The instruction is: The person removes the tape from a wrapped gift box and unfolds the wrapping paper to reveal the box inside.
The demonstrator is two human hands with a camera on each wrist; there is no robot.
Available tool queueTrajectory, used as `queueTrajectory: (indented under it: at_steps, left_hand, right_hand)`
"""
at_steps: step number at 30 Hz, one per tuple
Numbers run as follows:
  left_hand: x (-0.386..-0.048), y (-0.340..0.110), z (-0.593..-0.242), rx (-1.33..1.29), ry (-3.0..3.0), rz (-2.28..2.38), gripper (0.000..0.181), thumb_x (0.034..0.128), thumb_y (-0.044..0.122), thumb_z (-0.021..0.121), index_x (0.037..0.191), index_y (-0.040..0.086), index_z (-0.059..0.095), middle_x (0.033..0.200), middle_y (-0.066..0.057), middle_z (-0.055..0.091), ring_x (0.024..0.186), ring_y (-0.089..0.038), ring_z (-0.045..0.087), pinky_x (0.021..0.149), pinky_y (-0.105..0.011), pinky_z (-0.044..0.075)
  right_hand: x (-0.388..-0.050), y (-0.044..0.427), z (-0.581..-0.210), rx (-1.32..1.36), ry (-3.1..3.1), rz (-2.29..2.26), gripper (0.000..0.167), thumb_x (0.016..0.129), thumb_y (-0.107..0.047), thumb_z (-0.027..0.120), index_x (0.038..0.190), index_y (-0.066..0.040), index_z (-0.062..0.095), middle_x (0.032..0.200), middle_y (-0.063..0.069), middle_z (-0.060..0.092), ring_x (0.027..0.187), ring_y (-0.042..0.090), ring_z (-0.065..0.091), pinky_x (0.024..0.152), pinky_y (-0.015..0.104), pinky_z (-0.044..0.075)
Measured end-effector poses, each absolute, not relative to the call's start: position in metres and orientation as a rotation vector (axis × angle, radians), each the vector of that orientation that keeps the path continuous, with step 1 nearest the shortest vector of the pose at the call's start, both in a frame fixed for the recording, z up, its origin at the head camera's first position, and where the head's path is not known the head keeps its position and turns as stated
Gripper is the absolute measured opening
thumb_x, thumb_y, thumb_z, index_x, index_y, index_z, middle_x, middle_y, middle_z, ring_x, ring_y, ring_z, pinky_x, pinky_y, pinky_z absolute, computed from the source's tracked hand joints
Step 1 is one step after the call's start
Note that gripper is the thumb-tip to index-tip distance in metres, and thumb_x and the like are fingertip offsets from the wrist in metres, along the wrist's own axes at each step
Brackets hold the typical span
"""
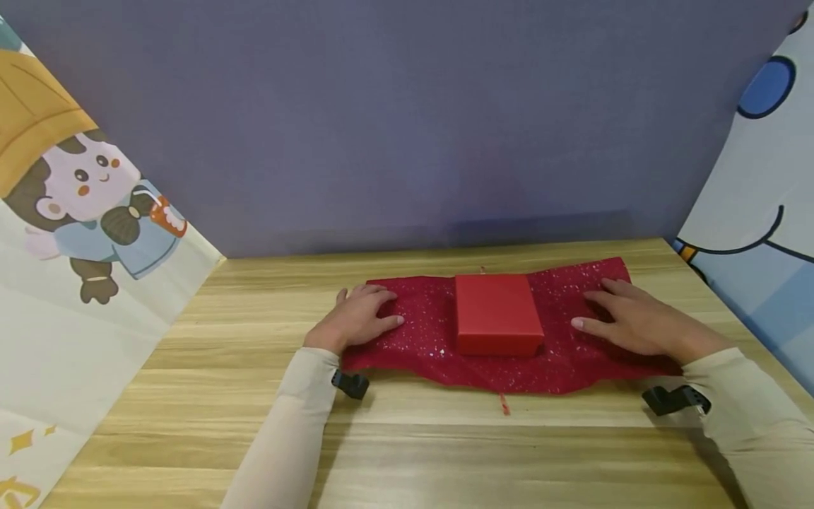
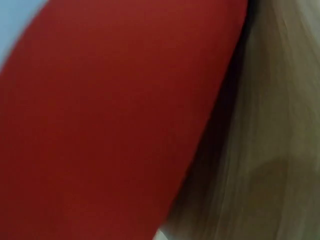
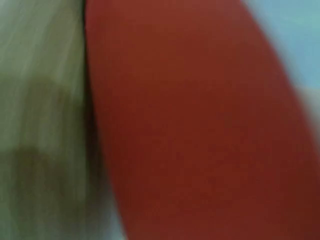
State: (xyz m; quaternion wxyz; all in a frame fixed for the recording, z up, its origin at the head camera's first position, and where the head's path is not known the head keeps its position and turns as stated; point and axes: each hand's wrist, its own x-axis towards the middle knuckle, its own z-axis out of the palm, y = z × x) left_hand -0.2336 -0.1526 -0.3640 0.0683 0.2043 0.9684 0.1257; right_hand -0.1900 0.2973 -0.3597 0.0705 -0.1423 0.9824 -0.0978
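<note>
A red box (image 1: 496,305) lies on a dark red, glitter-speckled piece of fabric (image 1: 426,332) spread across the wooden table. My left hand (image 1: 359,318) rests on the fabric's left end, thumb pointing toward the box, fingers loosely bent. On the right end, my right hand (image 1: 629,318) touches the fabric with its fingers apart. Neither hand touches the box. Close to the lens, plain red material fills much of the left wrist view (image 2: 110,120) and the right wrist view (image 3: 195,120); both are blurred and show no fingers.
A short red string (image 1: 504,404) sticks out below the fabric's front edge, and another bit (image 1: 482,269) shows behind the box. The wooden table (image 1: 432,459) ends at a grey-blue back panel (image 1: 407,127). Cartoon-printed sheets stand at left (image 1: 95,353) and right (image 1: 731,191).
</note>
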Motion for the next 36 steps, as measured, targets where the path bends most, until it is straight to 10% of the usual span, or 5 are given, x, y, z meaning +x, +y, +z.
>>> queueTrajectory:
  at_steps: [36]
  left_hand:
    - [-0.249,-0.162,-0.336,0.576,2.904,0.459,0.063,0.0935,0.057,0.058,0.142,0.016,0.058,0.137,-0.005,0.061,0.125,-0.026,0.056,0.102,-0.048,0.046]
  right_hand:
    - [-0.217,0.29,-0.309,-0.47,2.997,-0.342,0.061,0.1,-0.038,0.06,0.136,0.01,0.051,0.12,0.032,0.062,0.108,0.047,0.061,0.088,0.064,0.049]
